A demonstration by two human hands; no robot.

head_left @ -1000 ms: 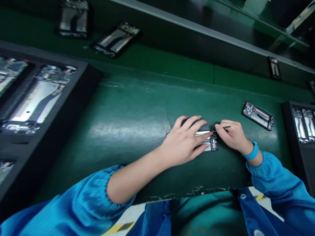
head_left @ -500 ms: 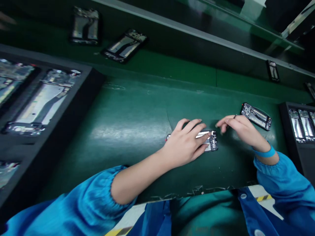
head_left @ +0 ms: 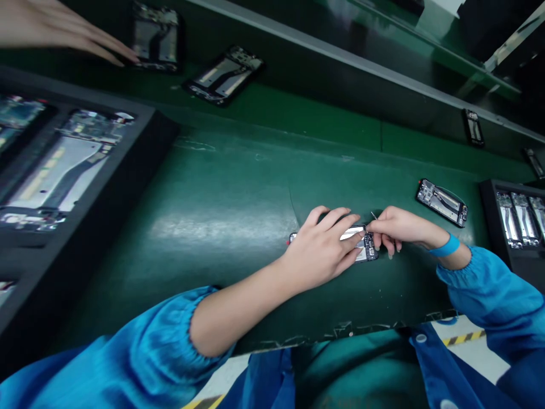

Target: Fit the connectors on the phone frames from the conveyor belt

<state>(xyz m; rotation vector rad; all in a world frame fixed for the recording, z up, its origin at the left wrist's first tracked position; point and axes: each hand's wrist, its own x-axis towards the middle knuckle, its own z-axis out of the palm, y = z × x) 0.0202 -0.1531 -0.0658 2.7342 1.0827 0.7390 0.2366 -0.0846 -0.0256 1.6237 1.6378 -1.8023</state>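
Note:
An opened phone (head_left: 359, 253) with its inner board and pale plate bare lies flat on the green bench. My left hand (head_left: 319, 244) rests across it and holds it down, thumb and fingertips on its edges and upper face, covering most of the left half. At the phone's right end, my right hand (head_left: 394, 226) pinches at the top corner by the board. A thin, light-coloured piece (head_left: 374, 216) sticks out above those pinched fingers; too little of it shows to tell its kind.
Another opened phone (head_left: 441, 202) lies right of my hands, before a black tray (head_left: 489, 213) of several phones. A bigger black tray (head_left: 145, 142) stands left. Along the far strip lie more phones (head_left: 225, 75). Another person's hand (head_left: 72, 34) reaches in at top left.
My right hand has moved left onto the phone's end, its fingers now pinched there. My left hand has stayed in place. The other person's hand has come further in, reaching a far phone.

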